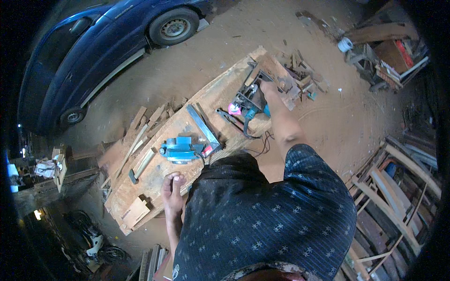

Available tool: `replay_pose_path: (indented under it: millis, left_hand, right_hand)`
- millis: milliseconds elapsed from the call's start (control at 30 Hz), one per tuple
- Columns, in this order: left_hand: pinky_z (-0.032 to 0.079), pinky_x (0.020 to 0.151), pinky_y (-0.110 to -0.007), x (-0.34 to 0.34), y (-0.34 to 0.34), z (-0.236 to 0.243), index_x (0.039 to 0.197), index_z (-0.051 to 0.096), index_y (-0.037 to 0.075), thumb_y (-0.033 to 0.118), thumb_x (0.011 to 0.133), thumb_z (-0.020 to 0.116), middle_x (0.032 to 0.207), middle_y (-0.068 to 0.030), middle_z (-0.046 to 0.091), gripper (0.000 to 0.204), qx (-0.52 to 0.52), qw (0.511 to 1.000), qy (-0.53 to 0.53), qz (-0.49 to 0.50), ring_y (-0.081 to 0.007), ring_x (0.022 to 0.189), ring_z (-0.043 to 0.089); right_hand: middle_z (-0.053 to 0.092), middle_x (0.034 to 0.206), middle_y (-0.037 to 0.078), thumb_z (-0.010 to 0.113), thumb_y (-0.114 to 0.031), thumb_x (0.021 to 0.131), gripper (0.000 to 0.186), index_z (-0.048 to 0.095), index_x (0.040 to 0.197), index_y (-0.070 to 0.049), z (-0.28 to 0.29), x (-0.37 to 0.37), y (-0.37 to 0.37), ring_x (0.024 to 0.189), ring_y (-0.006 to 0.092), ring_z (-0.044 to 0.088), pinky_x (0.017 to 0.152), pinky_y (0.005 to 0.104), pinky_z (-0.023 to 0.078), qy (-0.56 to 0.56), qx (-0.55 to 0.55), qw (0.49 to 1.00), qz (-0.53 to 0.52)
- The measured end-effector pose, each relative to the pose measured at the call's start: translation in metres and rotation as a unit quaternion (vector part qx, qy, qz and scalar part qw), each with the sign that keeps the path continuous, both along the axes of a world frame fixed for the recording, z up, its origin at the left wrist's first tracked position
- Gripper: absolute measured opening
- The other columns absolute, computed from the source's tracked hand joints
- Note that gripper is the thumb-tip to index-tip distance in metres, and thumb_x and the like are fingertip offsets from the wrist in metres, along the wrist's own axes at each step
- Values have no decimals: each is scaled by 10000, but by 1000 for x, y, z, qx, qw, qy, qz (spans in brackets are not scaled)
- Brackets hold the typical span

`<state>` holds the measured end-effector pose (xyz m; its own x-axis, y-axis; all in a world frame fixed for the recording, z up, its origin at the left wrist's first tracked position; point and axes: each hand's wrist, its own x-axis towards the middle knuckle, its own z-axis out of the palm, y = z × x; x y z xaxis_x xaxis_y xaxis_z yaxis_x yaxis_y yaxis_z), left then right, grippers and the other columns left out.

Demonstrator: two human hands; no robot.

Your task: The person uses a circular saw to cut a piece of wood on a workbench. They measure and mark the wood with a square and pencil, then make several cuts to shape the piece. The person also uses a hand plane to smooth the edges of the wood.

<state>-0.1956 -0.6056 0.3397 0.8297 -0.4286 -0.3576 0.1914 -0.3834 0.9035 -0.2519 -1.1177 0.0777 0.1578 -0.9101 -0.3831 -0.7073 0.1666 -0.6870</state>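
Note:
My right hand (267, 87) reaches to the far end of the wooden workbench (185, 161), beside a power tool with a dark metal base and teal body (253, 100). A short strip of wood (253, 74) lies next to its fingers, which are mostly hidden, so their grip is unclear. Closer to me, my left hand (172, 191) hovers over the bench edge with fingers curled and thumb up; anything inside it is hidden. Just beyond it sits a blue electric planer (182, 150). A hammer (141, 166) lies left of the planer.
A blue metal try square (204, 127) and pliers (229, 120) lie mid-bench. A black cable (265, 143) hangs off the right edge. Offcuts (140, 133) flank the bench. A blue vehicle (101, 47) stands at far left; a timber rack (389, 206) is at right.

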Motion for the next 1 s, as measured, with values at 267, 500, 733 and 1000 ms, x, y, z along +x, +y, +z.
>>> replay_pose_path:
  millis: [267,500,733,1000]
  left_hand:
    - [507,862,-313,10,9,-38,1153,632,10,207,1032,566,1004,-60,658,240,-49,995,52,76,-151,920,624]
    - [463,1001,-371,60,-127,-98,1361,528,-23,399,1003,593,1243,-170,607,557,-6,982,18,-188,-228,1147,583]
    - [330,1137,-404,30,-230,-148,1493,332,-86,588,969,551,1512,-216,413,881,-120,961,175,-178,-315,1371,416]
    - [354,1103,-384,47,-94,-104,1484,367,-25,513,1072,333,1425,-162,483,678,-158,968,145,-127,-260,1286,473]
  right_hand:
    - [703,1108,264,786,-378,777,549,689,1110,47,11,-48,47,1082,382,662,916,433,496,-80,-104,989,-70]
    - [683,1029,239,815,-435,724,628,601,1136,-12,86,-39,140,987,407,659,871,468,518,-92,-154,981,75]
    - [651,1085,274,803,-406,708,690,576,1196,26,102,-57,173,1050,435,618,925,484,490,-63,-205,974,79]
    - [667,1054,246,820,-505,719,786,557,1224,37,210,-45,308,1016,398,653,884,467,508,-122,-170,974,88]
